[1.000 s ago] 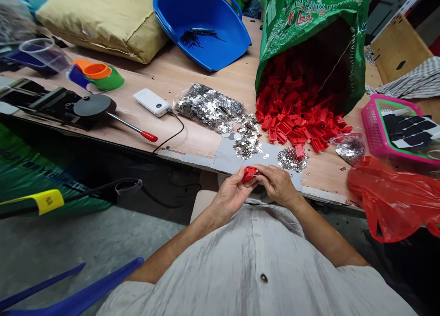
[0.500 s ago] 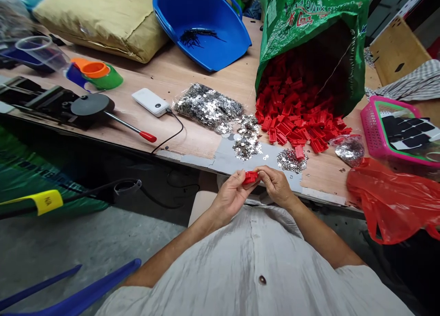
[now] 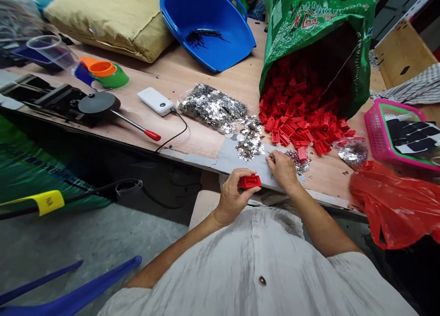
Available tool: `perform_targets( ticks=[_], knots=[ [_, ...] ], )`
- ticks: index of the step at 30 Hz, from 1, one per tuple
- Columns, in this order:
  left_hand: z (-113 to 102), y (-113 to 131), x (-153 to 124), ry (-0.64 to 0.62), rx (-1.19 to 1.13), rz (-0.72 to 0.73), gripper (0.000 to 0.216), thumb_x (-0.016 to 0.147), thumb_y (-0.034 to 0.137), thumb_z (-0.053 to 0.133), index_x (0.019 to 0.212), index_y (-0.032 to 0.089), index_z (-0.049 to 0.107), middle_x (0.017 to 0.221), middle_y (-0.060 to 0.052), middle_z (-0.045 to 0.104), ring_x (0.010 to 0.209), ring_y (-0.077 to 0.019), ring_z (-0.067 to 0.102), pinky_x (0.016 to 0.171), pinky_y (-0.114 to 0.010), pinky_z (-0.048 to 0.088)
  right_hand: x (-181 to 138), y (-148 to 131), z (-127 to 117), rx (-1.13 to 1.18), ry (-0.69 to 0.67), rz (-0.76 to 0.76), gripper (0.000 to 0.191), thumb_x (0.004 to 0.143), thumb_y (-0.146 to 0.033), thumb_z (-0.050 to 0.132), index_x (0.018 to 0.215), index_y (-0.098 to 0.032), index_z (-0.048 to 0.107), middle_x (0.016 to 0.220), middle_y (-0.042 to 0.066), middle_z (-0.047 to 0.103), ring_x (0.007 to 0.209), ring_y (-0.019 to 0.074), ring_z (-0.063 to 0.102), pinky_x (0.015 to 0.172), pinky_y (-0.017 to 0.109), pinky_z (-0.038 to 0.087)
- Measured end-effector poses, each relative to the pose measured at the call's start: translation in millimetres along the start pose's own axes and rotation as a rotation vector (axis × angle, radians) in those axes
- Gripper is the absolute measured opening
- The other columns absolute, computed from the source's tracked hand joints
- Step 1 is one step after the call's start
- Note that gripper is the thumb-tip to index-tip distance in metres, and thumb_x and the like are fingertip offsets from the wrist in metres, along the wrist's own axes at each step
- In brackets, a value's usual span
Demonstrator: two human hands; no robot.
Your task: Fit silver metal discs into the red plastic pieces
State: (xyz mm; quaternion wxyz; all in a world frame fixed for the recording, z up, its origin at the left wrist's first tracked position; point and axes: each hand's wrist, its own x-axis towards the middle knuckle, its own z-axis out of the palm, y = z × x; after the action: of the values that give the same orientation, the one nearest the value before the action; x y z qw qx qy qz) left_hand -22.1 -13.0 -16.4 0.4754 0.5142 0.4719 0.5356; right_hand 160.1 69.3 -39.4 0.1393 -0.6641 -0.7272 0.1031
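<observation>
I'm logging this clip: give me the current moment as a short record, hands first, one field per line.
Left hand: pinches a red plastic casing, its hollow side showing
Right hand: over the gray sheet; whether it holds anything is unclear
Beside right hand: small metal pieces, heaped on both sides
Beyond: green sack, mouth open, red casings spilling out
Far right: pink basket

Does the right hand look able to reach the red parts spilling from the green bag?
Probably yes: the red parts spill from the green bag onto the table just beyond the right hand, with nothing apparently blocking the way.
</observation>
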Motion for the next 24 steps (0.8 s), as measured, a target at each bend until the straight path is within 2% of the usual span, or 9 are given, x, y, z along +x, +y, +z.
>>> perform_targets(
  ticks=[3,5,8,10,13,18,24],
  knots=[
    [-5.1,1.5,3.0,0.011,0.058,0.024,0.035,0.067,0.021,0.083,0.099,0.024,0.069,0.108,-0.007,0.071,0.103,-0.024,0.067,0.094,-0.035,0.052,-3.3,0.2,-6.8,0.083,0.051,-0.033,0.017,0.093,-0.029,0.051,0.093,-0.019,0.065,0.093,0.01,0.069,0.084,0.0226,0.061,0.071,0.031,0.042],
    [-7.3,2.7,4.9,0.036,0.069,0.006,0.037,0.067,0.021,0.083,0.102,0.026,0.071,0.109,-0.006,0.072,0.101,-0.0239,0.067,0.095,-0.035,0.051,-9.1,-0.9,-15.7,0.24,0.084,-0.071,0.017,0.093,-0.03,0.051,0.094,-0.02,0.065,0.095,0.009,0.069,0.081,0.0209,0.062,0.071,0.03,0.043],
    [-8.2,3.9,7.2,0.08,0.059,-0.014,0.041,0.064,0.022,0.085,0.103,0.027,0.073,0.108,-0.005,0.073,0.098,-0.0239,0.068,0.096,-0.035,0.051,-23.2,-8.5,-32.5,0.515,-0.023,-0.086,0.017,0.094,-0.034,0.05,0.096,-0.022,0.063,0.079,0.002,0.068,0.06,0.0151,0.059,0.061,0.027,0.044],
    [-7.7,4.1,8.3,0.104,0.066,-0.005,0.043,0.063,0.021,0.085,0.104,0.028,0.073,0.107,-0.004,0.074,0.098,-0.0239,0.069,0.097,-0.035,0.051,-33.5,-16.2,-41.8,0.594,-0.084,-0.105,0.017,0.094,-0.036,0.052,0.095,-0.023,0.063,0.071,-0.001,0.065,0.055,0.0135,0.056,0.058,0.026,0.043],
    [-6.4,4.0,9.1,0.103,0.089,0.033,0.043,0.061,0.019,0.086,0.102,0.029,0.074,0.107,-0.004,0.074,0.102,-0.0248,0.068,0.103,-0.038,0.047,-44.6,-26.4,-47.5,0.586,-0.043,-0.216,0.014,0.093,-0.034,0.054,0.092,-0.023,0.063,0.081,0.002,0.068,0.067,0.015,0.06,0.065,0.026,0.046],
    [-4.8,2.9,8.9,0.048,0.116,0.089,0.04,0.062,0.016,0.085,0.098,0.028,0.075,0.104,-0.003,0.075,0.111,-0.0259,0.066,0.116,-0.042,0.035,-49.3,-31.4,-39.2,0.537,0.01,-0.404,0.013,0.095,-0.026,0.049,0.095,-0.023,0.062,0.088,0.005,0.067,0.079,0.0178,0.062,0.073,0.029,0.049],
    [-4.7,-0.1,7.0,-0.025,0.162,0.109,0.036,0.071,0.023,0.08,0.106,0.029,0.07,0.111,-0.002,0.073,0.117,-0.0256,0.062,0.12,-0.048,0.028,-51.7,-30.7,-32.2,0.54,0.074,-0.456,0.014,0.097,-0.025,0.047,0.098,-0.024,0.061,0.091,0.007,0.068,0.089,0.0201,0.063,0.079,0.034,0.052]
  ],
)
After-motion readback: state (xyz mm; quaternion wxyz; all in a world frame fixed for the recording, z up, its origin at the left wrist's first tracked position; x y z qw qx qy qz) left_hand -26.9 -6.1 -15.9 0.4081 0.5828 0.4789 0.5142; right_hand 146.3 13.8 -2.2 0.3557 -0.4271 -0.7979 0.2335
